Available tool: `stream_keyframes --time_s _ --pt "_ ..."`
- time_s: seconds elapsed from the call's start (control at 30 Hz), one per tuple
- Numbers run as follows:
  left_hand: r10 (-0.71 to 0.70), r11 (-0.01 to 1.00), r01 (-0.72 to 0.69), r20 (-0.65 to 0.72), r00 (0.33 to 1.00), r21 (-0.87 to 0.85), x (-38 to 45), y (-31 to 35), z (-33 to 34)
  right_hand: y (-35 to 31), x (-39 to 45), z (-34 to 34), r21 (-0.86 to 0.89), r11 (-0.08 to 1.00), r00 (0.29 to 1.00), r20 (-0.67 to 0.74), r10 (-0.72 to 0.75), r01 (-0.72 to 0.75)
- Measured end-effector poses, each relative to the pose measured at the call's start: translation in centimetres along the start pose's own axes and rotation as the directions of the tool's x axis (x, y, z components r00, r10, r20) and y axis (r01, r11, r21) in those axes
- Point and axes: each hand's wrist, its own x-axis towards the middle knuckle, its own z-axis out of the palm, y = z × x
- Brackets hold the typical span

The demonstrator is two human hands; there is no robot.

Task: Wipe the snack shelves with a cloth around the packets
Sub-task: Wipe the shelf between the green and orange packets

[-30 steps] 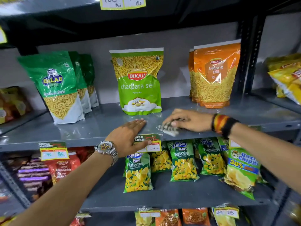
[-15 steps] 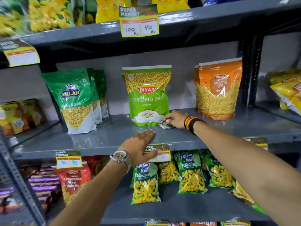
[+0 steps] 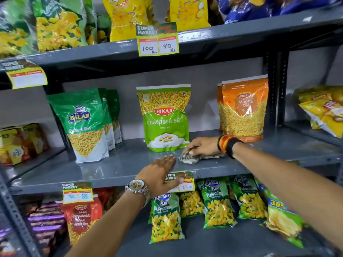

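A grey metal shelf (image 3: 115,164) carries upright snack packets. My right hand (image 3: 201,145) presses a crumpled striped cloth (image 3: 189,158) flat on the shelf, just right of and in front of the green Bikaji chatpata sev packet (image 3: 165,117). My left hand (image 3: 159,175) lies flat and open on the shelf's front edge, fingers apart, thumb over a price tag (image 3: 182,182). An orange Moong Dal packet (image 3: 243,108) stands to the right of the cloth. Green Balaji sev packets (image 3: 83,123) stand at the left.
Kurkure Puffcorn packets (image 3: 167,217) lie on the shelf below, with a red Navratan Mix packet (image 3: 81,219) at the left. Yellow and green packets fill the top shelf (image 3: 241,32). A slotted upright post (image 3: 276,89) divides off the neighbouring bay with yellow packets (image 3: 323,110).
My right hand has slid the cloth back along the shelf toward the chatpata sev packet, then a little forward and right. My left hand stayed on the front edge. The view has tilted upward.
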Motion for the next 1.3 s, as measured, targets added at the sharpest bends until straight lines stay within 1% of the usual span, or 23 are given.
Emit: stream_keyframes --time_s 0.03,0.07,0.13,0.2,0.27,0.3,0.37,0.43,0.47,0.53,0.57,0.6,0.67,0.73,0.8,0.93,1.0,1.17,1.3 --pt "-0.001 1.0 0.001 0.006 1.0 -0.004 0.1 -0.1 0.1 -0.3 -1.6 -0.6 0.025 1.0 1.0 0.017 -0.003 0.003" --pt "0.005 1.0 -0.005 0.006 1.0 0.0 0.2 -0.2 0.1 -0.4 -2.9 -1.1 0.059 0.998 1.0 -0.004 0.001 0.0" --pt "0.022 1.0 -0.022 0.003 1.0 -0.004 0.4 -0.3 0.0 -0.1 -4.0 -1.6 0.109 0.994 0.99 -0.136 0.023 -0.008" --pt "0.023 1.0 -0.023 0.006 1.0 -0.006 0.4 -0.2 -0.1 0.6 -3.4 -1.0 0.131 0.991 0.964 -0.257 0.073 -0.041" --pt "0.012 1.0 -0.012 0.008 1.0 -0.011 0.2 0.0 -0.2 1.8 -1.8 0.3 0.068 0.992 0.95 -0.289 0.121 -0.106" --pt "0.007 1.0 -0.007 0.008 1.0 -0.012 0.1 0.0 -0.2 2.4 -1.1 1.1 0.007 0.99 0.944 -0.302 0.137 -0.141" --pt "0.003 1.0 -0.003 0.01 1.0 -0.006 -0.1 0.1 -0.2 2.4 -1.6 2.1 -0.104 0.979 0.933 -0.336 0.13 -0.174" --pt "0.01 1.0 -0.01 0.008 1.0 0.0 -0.1 0.0 0.0 1.5 -3.7 3.0 -0.163 0.981 0.93 -0.366 0.035 -0.101" --pt "0.013 1.0 -0.013 0.006 1.0 0.001 -0.1 0.0 0.0 0.9 -5.6 3.8 -0.163 0.985 0.934 -0.358 -0.007 -0.055" --pt "0.021 1.0 -0.021 0.013 1.0 0.003 0.2 -0.1 0.0 0.1 -9.6 4.5 -0.108 0.993 0.955 -0.283 -0.083 0.054" --pt "0.03 1.0 -0.03 0.027 0.999 0.005 0.3 -0.2 0.0 0.1 -11.3 4.3 -0.07 0.994 0.964 -0.244 -0.101 0.087" --pt "0.044 0.999 -0.044 0.048 0.998 0.009 0.4 -0.3 -0.2 0.5 -12.3 3.6 -0.023 0.995 0.964 -0.246 -0.098 0.095" --pt "0.091 0.995 -0.095 0.086 0.992 0.034 1.1 -0.5 -0.7 1.9 -12.2 1.5 0.069 0.996 0.929 -0.367 -0.033 0.062" --pt "0.145 0.987 -0.152 0.105 0.984 0.058 2.1 -0.2 -1.3 3.2 -10.6 -0.7 0.123 0.992 0.866 -0.499 0.044 0.02" --pt "0.177 0.98 -0.186 0.123 0.976 0.066 3.3 0.4 -1.4 4.5 -7.8 -2.2 0.123 0.992 0.828 -0.556 0.074 -0.006" --pt "0.201 0.978 -0.207 0.134 0.97 0.031 4.5 0.6 -0.3 6.4 -1.3 -2.2 -0.027 0.987 0.786 -0.609 0.109 -0.158" --pt "0.208 0.978 -0.21 0.115 0.971 0.004 4.5 0.2 0.2 7.1 1.6 -2.3 -0.108 0.973 0.791 -0.603 0.101 -0.206" --pt "0.226 0.974 -0.226 0.07 0.972 -0.018 4.9 -0.1 0.6 9.7 7.4 -4.0 -0.135 0.96 0.814 -0.567 0.128 -0.245" --pt "0.227 0.974 -0.225 0.049 0.973 -0.033 4.7 0.0 0.5 11.7 11.2 -4.8 -0.215 0.947 0.83 -0.551 0.084 -0.238"
